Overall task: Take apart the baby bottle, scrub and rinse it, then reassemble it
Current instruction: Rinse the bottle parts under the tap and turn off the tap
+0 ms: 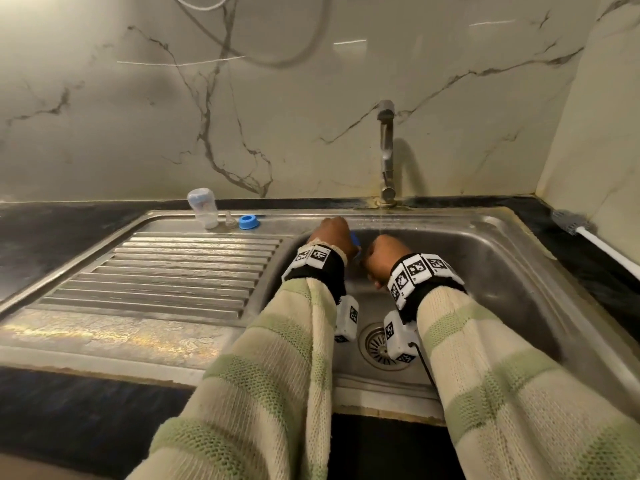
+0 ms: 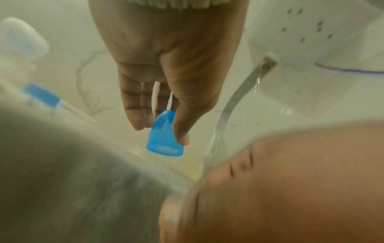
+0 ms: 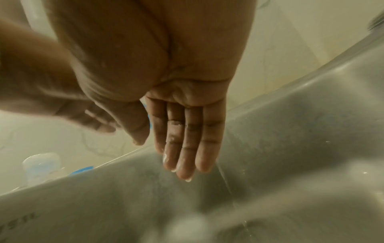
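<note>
My left hand [image 2: 162,131] pinches a small blue bottle cap [image 2: 165,144] between thumb and fingers over the sink basin [image 1: 485,271]. In the head view the hand [image 1: 332,233] hides most of the cap [image 1: 355,240]. My right hand [image 3: 166,152] is beside it, wet, its fingers straight and holding nothing, close to the thin water stream [image 3: 225,179]. The clear bottle body [image 1: 202,206] stands on the back of the drainboard. Next to it lie the clear nipple [image 1: 228,218] and the blue collar ring [image 1: 248,222].
The tap [image 1: 386,150] stands at the back of the sink and runs a thin stream. The ribbed drainboard [image 1: 156,271] lies to the left. The drain strainer [image 1: 379,344] sits under my wrists. A white pipe [image 1: 602,245] runs along the right counter.
</note>
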The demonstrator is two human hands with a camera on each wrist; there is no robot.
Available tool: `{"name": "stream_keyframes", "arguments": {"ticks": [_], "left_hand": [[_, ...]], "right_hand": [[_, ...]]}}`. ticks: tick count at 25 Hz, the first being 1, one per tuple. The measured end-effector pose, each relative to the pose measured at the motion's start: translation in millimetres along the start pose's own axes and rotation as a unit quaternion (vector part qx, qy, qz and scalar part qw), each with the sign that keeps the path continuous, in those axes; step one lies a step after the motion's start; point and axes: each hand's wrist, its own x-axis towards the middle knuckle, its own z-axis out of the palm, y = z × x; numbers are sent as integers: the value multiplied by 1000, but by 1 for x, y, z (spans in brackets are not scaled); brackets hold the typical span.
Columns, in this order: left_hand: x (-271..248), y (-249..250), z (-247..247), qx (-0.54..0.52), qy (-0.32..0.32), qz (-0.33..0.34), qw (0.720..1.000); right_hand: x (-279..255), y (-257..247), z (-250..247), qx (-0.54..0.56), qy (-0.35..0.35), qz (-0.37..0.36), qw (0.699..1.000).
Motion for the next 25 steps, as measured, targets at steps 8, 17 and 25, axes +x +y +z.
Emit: {"name": "stream_keyframes", "arguments": {"ticks": [8,17,25], "left_hand": [[78,-86,-96,79,-8,-91,993],[176,-161,-69,148,-131,-106,975],[125,-134,-89,206,-116,-98,967]], "right_hand": [[-8,-48,28,-31,-12,-125,992],[6,-36,37,-15,-42,-137,990],[4,-33,32,3,-41,-91,995]]}}
